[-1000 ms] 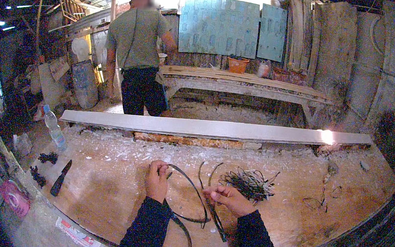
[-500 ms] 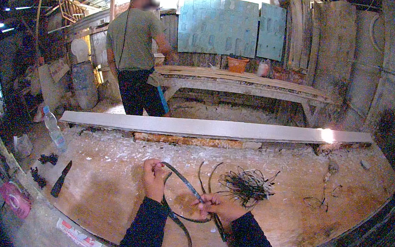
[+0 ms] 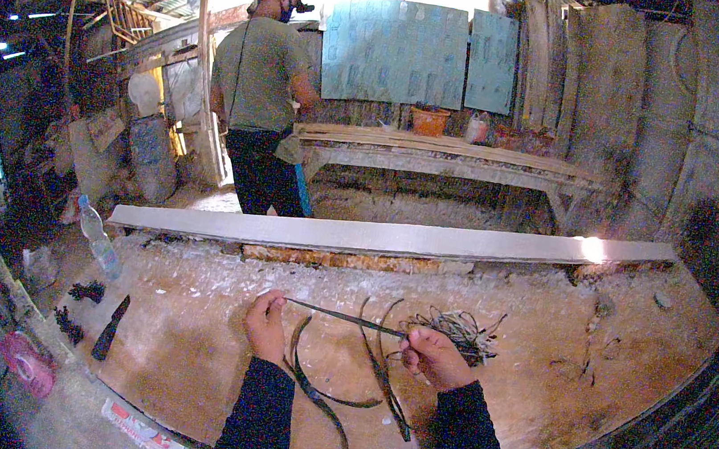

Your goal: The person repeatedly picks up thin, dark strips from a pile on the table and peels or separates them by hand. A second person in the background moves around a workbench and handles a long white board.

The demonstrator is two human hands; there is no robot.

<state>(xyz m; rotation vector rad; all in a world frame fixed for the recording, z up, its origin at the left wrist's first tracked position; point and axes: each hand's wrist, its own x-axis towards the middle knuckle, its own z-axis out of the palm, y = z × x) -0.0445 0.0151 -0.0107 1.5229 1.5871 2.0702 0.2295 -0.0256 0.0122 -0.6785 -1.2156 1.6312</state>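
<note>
A thin dark rubber-like strip is stretched nearly straight between my two hands, just above the wooden tabletop. My left hand pinches its left end with thumb and fingers. The other end is gripped by my right hand, close in front of a tangled bundle of thin dark strands, which it partly hides. Below the stretched strip, several curved dark strips lie on the board: one group between my forearms, another beside my right hand.
A dark knife and two black clumps lie at the left, near a clear plastic bottle. A long white plank crosses the tabletop's far side. Beyond it, a person stands at a second bench.
My hands have moved apart, my right hand going up and to the right, and the bowed strip is now pulled straight. The person behind has shifted slightly right.
</note>
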